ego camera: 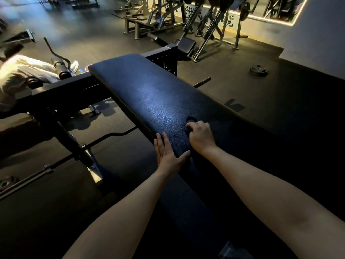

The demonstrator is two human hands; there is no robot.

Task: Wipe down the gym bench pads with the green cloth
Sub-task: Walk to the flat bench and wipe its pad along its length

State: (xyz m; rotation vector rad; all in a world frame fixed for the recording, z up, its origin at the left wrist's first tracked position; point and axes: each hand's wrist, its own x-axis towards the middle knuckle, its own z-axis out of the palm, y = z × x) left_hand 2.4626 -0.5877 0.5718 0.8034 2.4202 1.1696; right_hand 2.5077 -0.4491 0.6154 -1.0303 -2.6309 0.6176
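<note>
While the dim rubber floor [233, 86] fills most of my head feed, the long black bench pad [149, 94] cuts across it on a diagonal, from far left towards me, its near end lost in shadow. Light sheen on the pad's middle stretch. Black steel frame [61, 85] crosses under the far end of the pad. Plate-loaded machines [205, 25] stand along the back wall, well apart from the bench. Far left: a person in pale clothing [22, 71], partly cut off by the frame edge. A bent bar [112, 135] lies on the floor just left of the pad. One weight plate [259, 70] sits flat on the floor to the right, alone. Left hand [167, 152]: fingers straight and together, palm laid against the pad's left edge, thumb spread over the top surface; it grips nothing. Right hand [200, 136]: knuckles up, fingers curled round a bunched cloth [190, 119], holding it down on the pad's top just beyond the left hand. Cloth reads as dark in this light; I cannot confirm its colour. Only a fold shows past the fingertips.
</note>
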